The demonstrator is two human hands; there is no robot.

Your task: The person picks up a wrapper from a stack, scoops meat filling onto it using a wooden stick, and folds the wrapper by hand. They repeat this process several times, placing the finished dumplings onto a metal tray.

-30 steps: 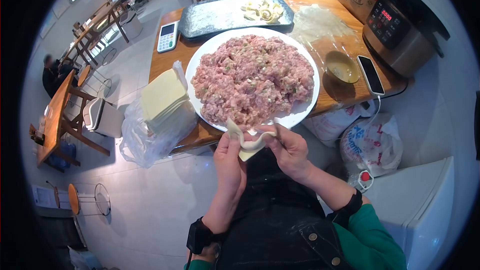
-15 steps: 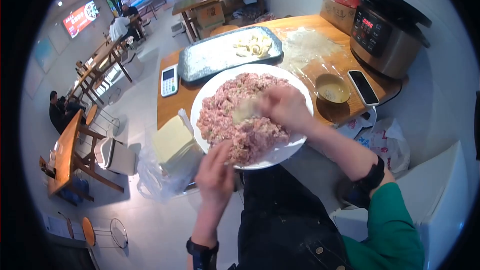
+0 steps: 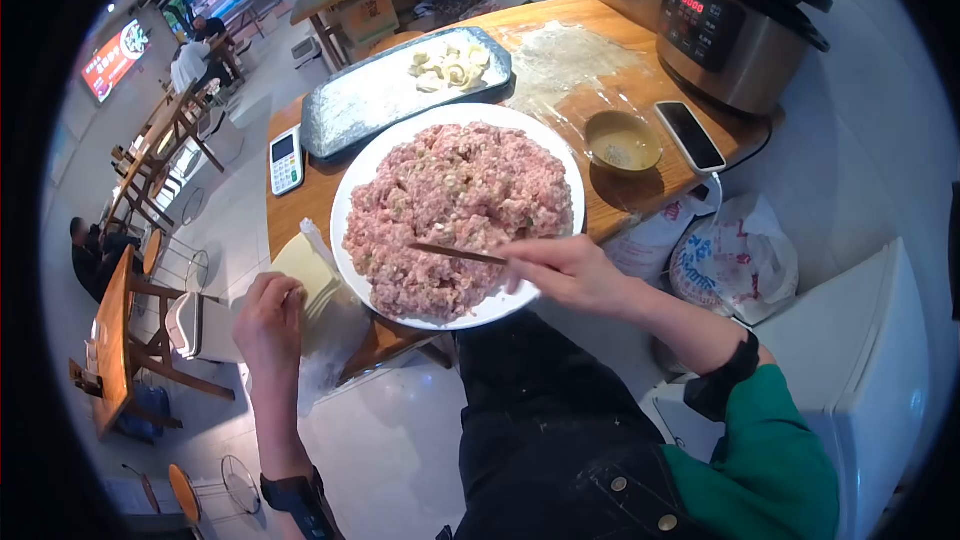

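A broad white plate (image 3: 345,230) heaped with pink minced meat filling (image 3: 460,190) lies before me. My right hand (image 3: 575,275) grips a thin dark wooden stick (image 3: 455,253) whose far end rests over the filling. To the plate's left, a stack of pale square dough wrappers (image 3: 312,265) sits in clear plastic. My left hand (image 3: 268,320) is at the stack's left edge, its thumb and fingers pinched on a wrapper there. Behind the plate, folded dumplings (image 3: 450,65) lie on a floured dark tray (image 3: 350,105).
A card terminal (image 3: 286,162) lies left of the tray. On the right are a small bowl (image 3: 622,142), a phone (image 3: 690,137) on a cable, and a large electric cooker (image 3: 735,30). Flour (image 3: 570,60) covers the wooden table's back. Plastic bags (image 3: 735,255) stand below.
My left hand has moved left from the plate's near edge to the wrapper stack. My right hand has drawn back toward me; the stick shows clearly now. The whole view has shifted.
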